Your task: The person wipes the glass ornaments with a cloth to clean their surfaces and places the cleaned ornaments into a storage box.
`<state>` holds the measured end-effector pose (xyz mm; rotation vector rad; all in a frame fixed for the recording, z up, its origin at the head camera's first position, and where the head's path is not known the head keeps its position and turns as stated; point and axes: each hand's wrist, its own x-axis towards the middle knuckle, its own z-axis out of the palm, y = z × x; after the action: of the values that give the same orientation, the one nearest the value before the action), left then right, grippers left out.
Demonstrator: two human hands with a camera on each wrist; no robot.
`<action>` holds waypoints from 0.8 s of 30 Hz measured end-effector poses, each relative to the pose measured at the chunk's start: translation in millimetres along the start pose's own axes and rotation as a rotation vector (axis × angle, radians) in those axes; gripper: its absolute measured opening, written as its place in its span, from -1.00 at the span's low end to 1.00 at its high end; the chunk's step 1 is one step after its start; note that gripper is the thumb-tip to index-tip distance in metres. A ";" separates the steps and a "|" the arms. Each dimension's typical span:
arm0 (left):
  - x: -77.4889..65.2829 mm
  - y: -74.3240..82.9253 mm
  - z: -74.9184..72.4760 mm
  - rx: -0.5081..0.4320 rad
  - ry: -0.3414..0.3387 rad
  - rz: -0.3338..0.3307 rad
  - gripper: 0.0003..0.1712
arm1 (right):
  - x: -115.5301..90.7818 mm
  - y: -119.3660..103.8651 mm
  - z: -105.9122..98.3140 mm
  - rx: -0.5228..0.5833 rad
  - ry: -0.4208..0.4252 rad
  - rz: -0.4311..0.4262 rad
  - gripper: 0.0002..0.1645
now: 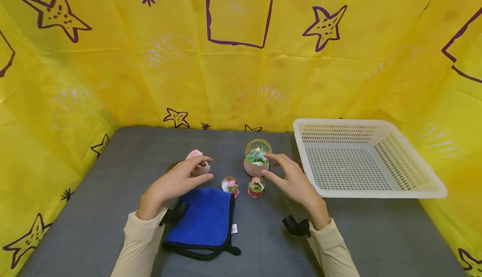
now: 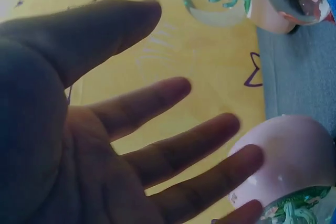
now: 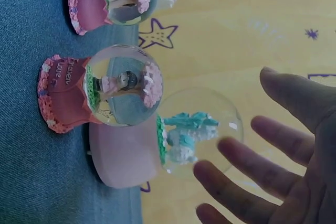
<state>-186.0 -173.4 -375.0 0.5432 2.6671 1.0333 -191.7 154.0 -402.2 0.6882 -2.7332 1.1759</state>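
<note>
My left hand (image 1: 178, 179) is held over a large pink-based snow globe (image 1: 202, 168) that lies on its side, partly hidden by the hand. In the left wrist view, the spread fingers (image 2: 173, 148) overlap its pink base (image 2: 289, 150). My right hand (image 1: 293, 180) is beside the upright large snow globe (image 1: 257, 158) with a teal figure inside, fingers loosely bent and around nothing. Between the hands stand two small snow globes, one on the left (image 1: 230, 186) and one on the right (image 1: 256, 187); the right one holds a small figure under pink blossoms (image 3: 152, 85).
A blue cloth with black edging (image 1: 205, 218) lies in front, under the left wrist. The white plastic basket (image 1: 376, 194) stands on the right of the grey table (image 1: 263, 243). A yellow patterned curtain (image 1: 226, 88) surrounds the back and sides.
</note>
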 end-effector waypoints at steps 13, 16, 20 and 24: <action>1.3 3.0 11.3 0.076 -0.106 -0.019 -0.38 | 3.6 13.9 23.7 0.091 -0.253 0.001 -0.49; 3.5 2.3 16.0 0.096 -0.143 -0.015 -0.41 | 4.0 19.1 29.7 0.078 -0.289 -0.011 -0.44; 7.1 -1.0 21.3 0.103 -0.175 -0.002 -0.45 | 3.8 24.9 35.2 0.072 -0.313 -0.006 -0.39; 10.9 -4.2 27.1 0.101 -0.191 -0.016 -0.47 | 3.2 28.2 37.2 0.073 -0.310 0.003 -0.38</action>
<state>-187.7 -155.5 -398.3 0.6064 2.5598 0.8020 -203.4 143.5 -446.2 0.9497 -2.9496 1.2714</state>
